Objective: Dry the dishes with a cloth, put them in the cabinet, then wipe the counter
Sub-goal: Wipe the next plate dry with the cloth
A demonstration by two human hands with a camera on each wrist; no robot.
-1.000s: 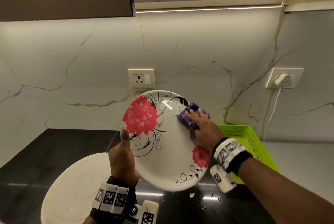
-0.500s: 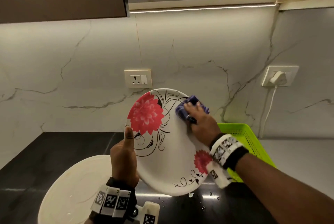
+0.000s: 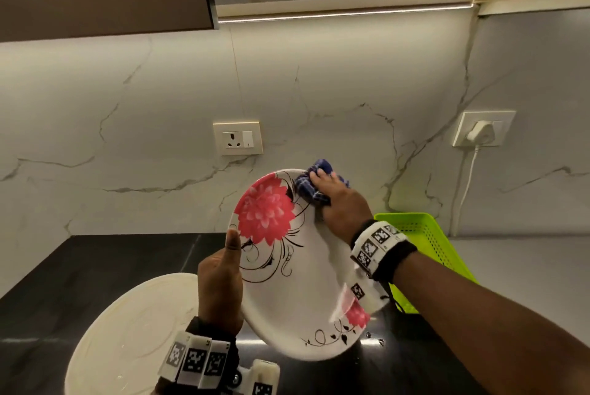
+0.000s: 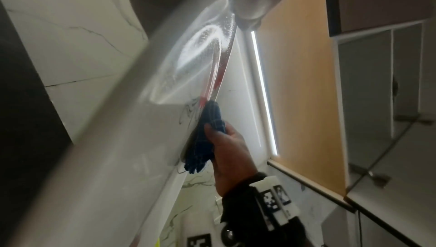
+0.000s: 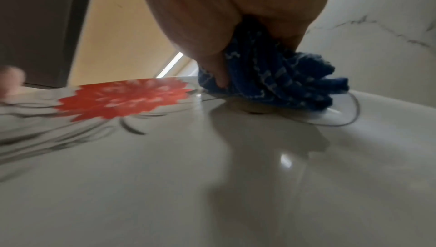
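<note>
Plate [image 3: 297, 283] tilted, gripped by L hand [image 3: 220, 286]; R hand [image 3: 343, 206] clutching blue cloth [image 3: 311, 185] at top rim.

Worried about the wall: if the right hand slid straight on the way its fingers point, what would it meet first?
Probably the marble wall: the right hand, with the blue checked cloth, is at the floral plate's far rim; depth unclear.

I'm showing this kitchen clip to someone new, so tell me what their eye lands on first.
The white plate with big red flowers stands out, held tilted above the black counter by the left hand at its near edge. The right hand presses a bunched blue checked cloth against the plate's far rim. A bright green basket sits on the right.
</note>
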